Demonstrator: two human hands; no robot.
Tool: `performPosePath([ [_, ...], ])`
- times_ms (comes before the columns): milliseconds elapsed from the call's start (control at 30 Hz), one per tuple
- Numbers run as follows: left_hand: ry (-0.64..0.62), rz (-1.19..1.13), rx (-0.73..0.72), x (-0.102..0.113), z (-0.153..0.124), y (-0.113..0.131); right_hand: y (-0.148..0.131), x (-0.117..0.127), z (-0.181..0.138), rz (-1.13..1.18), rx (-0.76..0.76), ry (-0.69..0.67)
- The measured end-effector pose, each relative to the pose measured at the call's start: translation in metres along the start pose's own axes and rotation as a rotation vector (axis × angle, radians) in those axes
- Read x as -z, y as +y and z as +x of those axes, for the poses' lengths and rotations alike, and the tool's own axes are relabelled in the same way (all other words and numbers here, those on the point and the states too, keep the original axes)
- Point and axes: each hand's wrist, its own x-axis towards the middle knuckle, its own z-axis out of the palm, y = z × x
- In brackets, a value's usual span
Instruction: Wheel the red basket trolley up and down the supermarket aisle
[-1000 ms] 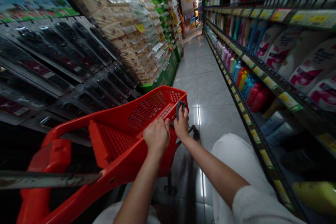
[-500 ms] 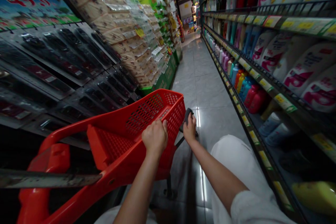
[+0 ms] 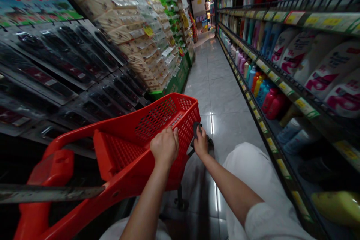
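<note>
A red plastic shopping cart basket (image 3: 157,118) tilts toward me in a store aisle. My left hand (image 3: 164,147) is closed over the basket's near side rim. My right hand (image 3: 200,141) sits just outside the basket's right wall, fingers wrapped round a small dark grey piece (image 3: 196,129) that sticks up beside the mesh; what it is stays unclear. A red handle bar (image 3: 53,165) and a worn metal bar (image 3: 47,192) cross the lower left. My white-clad leg (image 3: 253,180) shows at the lower right.
Hanging packets of dark items (image 3: 62,63) and stacked pale packages (image 3: 135,33) fill the left shelves. Bottles (image 3: 264,90) and large white refill bags (image 3: 323,67) line the right shelves. A glossy tiled floor (image 3: 219,90) runs ahead down the narrow aisle.
My right hand slid with the dark piece from above the basket's front rim down to its right side. The left hand kept its grip on the rim.
</note>
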Motion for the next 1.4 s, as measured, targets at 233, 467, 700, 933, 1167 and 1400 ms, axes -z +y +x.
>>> performPosePath([
  [233, -0.010, 0.003, -0.004, -0.001, -0.004, -0.001, -0.007, 0.018, 0.082, 0.189, 0.052, 0.113],
  [467, 0.002, -0.005, -0.001, -0.001, -0.003, 0.000, 0.011, -0.013, 0.031, 0.188, -0.078, 0.042],
  [700, -0.038, -0.008, 0.023, 0.000, 0.007, 0.004, -0.014, -0.031, -0.026, 0.246, -0.072, -0.029],
  [933, -0.189, 0.081, -0.137, 0.029, -0.008, -0.018, -0.073, 0.040, 0.020, 0.244, 0.138, 0.047],
  [1167, -0.183, 0.120, -0.029, 0.043, -0.038, -0.047, -0.123, 0.088, 0.056, -0.296, 0.486, -0.333],
  [1400, -0.113, 0.068, -0.055, 0.038, -0.037, -0.050, -0.132, 0.100, 0.070, -0.491, 0.323, -0.349],
])
